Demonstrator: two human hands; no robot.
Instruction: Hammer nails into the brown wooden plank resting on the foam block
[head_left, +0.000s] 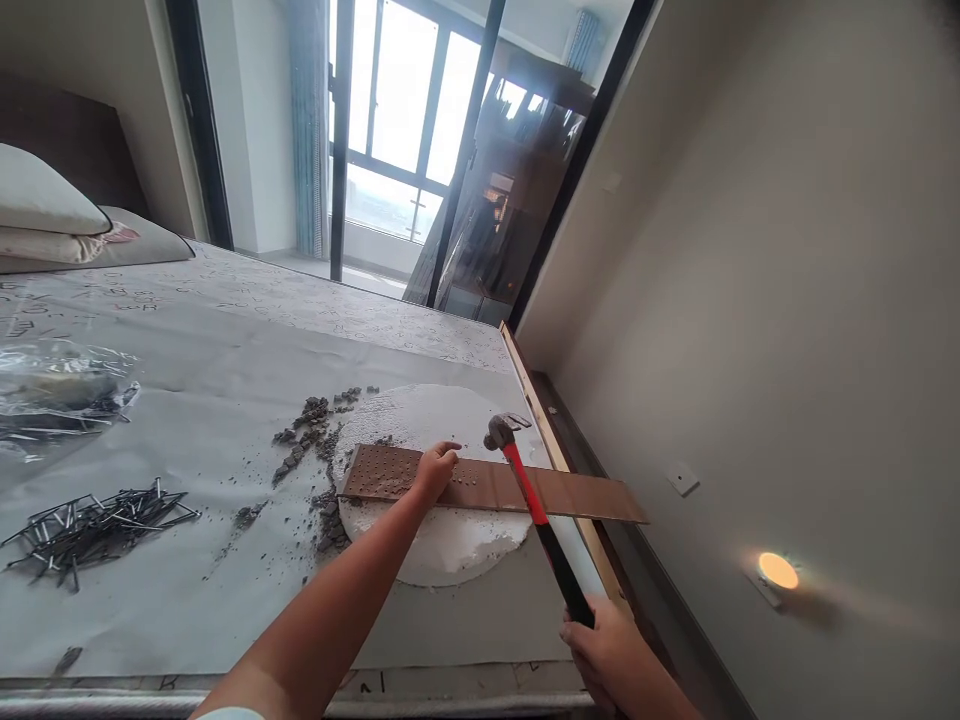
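My right hand is wrapped round the black grip of a claw hammer with a red and black handle. The hammer's metal head is raised over the far edge of a long brown board. My left hand is at the board, its fingers closed together; anything between them is too small to make out. Rows of small holes or nail points and grey crumbs mark the board's left part. Beneath the board lies a round white slab, chipped along its near edge.
A heap of nails lies at the left, with a clear plastic bag behind it. Grey crumbled chunks lie beside the slab on a pale sheet. A wooden bed rail runs along the right, near the wall.
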